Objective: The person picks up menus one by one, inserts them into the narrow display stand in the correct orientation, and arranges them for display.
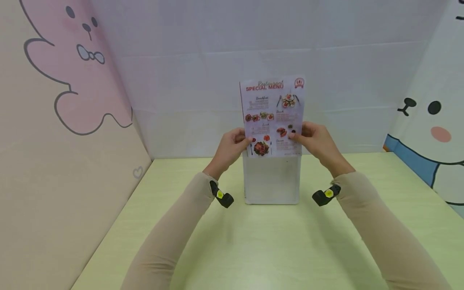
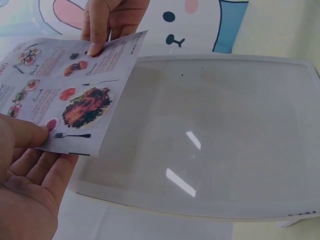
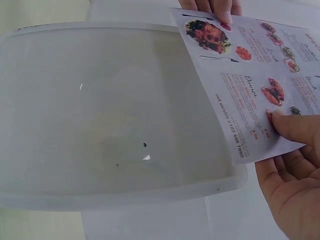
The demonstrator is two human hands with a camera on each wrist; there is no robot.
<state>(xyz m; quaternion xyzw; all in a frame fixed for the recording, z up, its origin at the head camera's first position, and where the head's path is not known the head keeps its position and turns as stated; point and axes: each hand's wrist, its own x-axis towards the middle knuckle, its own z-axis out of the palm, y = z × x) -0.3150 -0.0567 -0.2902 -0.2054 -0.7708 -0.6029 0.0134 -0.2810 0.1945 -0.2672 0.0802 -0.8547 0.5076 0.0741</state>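
Menu sheet (image 1: 270, 108) is pinched in your left hand (image 1: 230, 148) and right hand (image 1: 318, 143); align it squarely with the white panel (image 1: 272, 181).

White menu sheet (image 1: 273, 117), red title and food pics, pinched pretty much upright between left hand (image 1: 230, 148) and right hand (image 1: 319, 143). Glossy whitish stand (image 1: 272, 181) is upright too, lower part showing below them.

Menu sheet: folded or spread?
Spread: the menu sheet shows its printed face, title to bottom edge, with no fold visible in the head view.
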